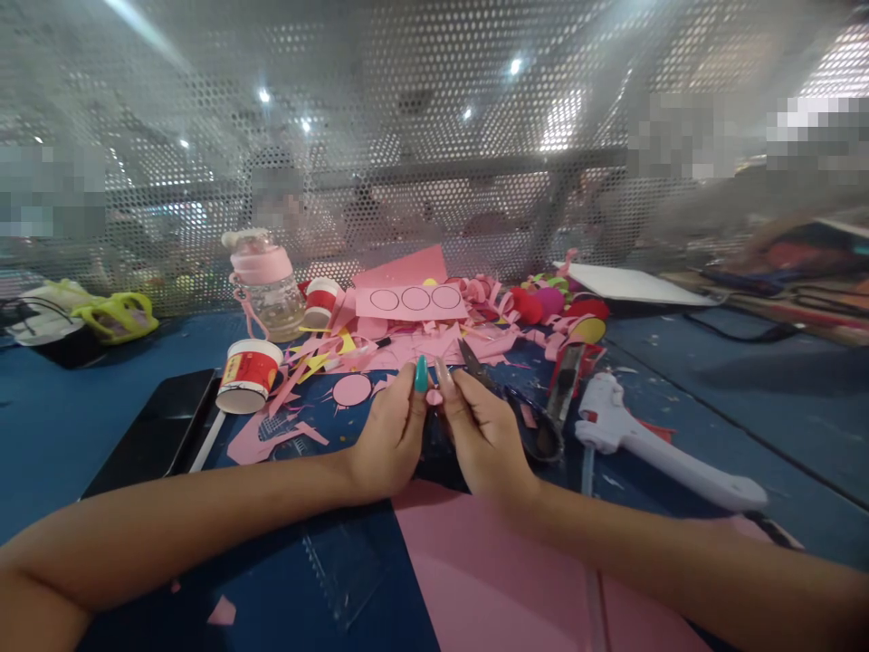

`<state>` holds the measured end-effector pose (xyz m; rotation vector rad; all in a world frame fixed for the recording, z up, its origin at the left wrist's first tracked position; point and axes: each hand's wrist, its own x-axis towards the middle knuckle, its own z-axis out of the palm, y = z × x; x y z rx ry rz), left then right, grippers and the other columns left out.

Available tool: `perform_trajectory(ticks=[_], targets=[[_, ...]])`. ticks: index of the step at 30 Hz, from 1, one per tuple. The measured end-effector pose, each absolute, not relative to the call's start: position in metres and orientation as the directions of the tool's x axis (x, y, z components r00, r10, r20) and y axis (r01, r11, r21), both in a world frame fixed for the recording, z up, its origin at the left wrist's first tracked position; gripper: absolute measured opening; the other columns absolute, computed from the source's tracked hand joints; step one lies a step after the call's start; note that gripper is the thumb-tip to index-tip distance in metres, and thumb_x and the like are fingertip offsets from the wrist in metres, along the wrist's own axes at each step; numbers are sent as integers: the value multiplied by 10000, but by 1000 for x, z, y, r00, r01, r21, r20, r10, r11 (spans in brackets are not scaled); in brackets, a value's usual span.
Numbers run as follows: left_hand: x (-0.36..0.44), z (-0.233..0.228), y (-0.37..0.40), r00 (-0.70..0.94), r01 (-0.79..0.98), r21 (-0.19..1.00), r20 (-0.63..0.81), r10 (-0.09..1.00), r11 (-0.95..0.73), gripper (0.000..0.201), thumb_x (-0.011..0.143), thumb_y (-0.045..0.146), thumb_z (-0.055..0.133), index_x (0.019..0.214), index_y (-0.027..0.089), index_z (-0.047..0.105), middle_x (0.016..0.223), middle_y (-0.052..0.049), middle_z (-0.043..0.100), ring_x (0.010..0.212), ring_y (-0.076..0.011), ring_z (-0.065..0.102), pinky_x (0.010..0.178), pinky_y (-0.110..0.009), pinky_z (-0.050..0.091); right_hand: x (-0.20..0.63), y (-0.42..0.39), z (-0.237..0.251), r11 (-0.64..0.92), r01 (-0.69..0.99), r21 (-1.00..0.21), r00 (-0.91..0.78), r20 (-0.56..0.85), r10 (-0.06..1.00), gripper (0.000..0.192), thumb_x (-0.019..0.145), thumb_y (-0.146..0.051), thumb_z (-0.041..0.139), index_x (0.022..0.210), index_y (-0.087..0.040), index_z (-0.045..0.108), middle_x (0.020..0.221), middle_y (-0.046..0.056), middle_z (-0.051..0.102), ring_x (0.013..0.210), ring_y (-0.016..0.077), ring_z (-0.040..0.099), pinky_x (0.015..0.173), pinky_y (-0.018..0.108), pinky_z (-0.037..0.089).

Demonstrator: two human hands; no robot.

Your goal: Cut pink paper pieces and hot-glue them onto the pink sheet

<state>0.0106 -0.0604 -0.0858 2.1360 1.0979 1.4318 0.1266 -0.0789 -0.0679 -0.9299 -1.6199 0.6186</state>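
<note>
Close together over the table, my left hand [390, 435] and my right hand [489, 439] both pinch a small rolled piece of pink paper [434, 397] between thumbs and fingers. Most of the roll is hidden by the fingertips. Below my right forearm lies a large pink sheet [468, 570]. Scissors [536, 426] rest just beyond my right hand, partly covered by it. A pink paper circle [351, 390] is on the table left of my left hand. Farther back stands a pink card with drawn ovals [411, 302], among pink scraps.
A white glue gun [665, 453] and a box cutter [567, 385] lie to the right. On the left are a paper cup [249, 376], a black phone [153, 426] and a clear bottle with a pink lid [268, 285]. A perforated metal screen [407, 163] rises behind.
</note>
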Motion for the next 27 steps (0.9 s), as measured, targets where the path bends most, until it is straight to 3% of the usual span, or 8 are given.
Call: perform_trajectory(ticks=[7, 17, 19, 23, 27], targets=[[9, -82, -62, 279, 375, 598, 655, 702, -708, 232, 929, 321, 223, 864, 196, 407, 668, -12, 506, 575, -129, 473, 627, -286, 439, 128, -80, -67, 579, 304, -757, -104, 577, 810, 279, 907, -291, 317, 643, -207, 349, 548, -50, 328, 483, 87, 305, 456, 223, 273], [7, -81, -56, 273, 457, 484, 722, 635, -746, 185, 926, 257, 234, 822, 201, 377, 628, 11, 471, 512, -109, 430, 489, -245, 362, 128, -77, -67, 551, 278, -787, -64, 558, 828, 299, 901, -326, 345, 629, -204, 362, 542, -53, 336, 477, 81, 320, 450, 219, 277], [2, -80, -49, 292, 483, 363, 792, 537, -797, 174, 917, 222, 252, 805, 196, 383, 630, 12, 468, 509, -103, 426, 488, -237, 357, 127, -76, -70, 511, 167, -843, -40, 512, 858, 312, 897, -380, 347, 641, -204, 377, 535, -55, 339, 456, 77, 316, 419, 212, 273], [-7, -78, -34, 399, 422, 23, 893, 208, -907, 126, 879, 147, 324, 803, 182, 418, 669, -9, 498, 582, -107, 470, 536, -225, 393, 125, -77, -71, 371, -73, -926, -115, 377, 919, 371, 862, -504, 350, 647, -206, 398, 466, -74, 319, 365, 62, 268, 334, 199, 228], [-10, -79, -26, 490, 367, -152, 870, 52, -917, 76, 861, 154, 371, 825, 169, 436, 744, -47, 542, 682, -129, 515, 590, -240, 433, 125, -78, -72, 356, -94, -930, -160, 368, 916, 357, 849, -509, 382, 660, -207, 390, 478, -79, 319, 360, 53, 260, 328, 186, 219]])
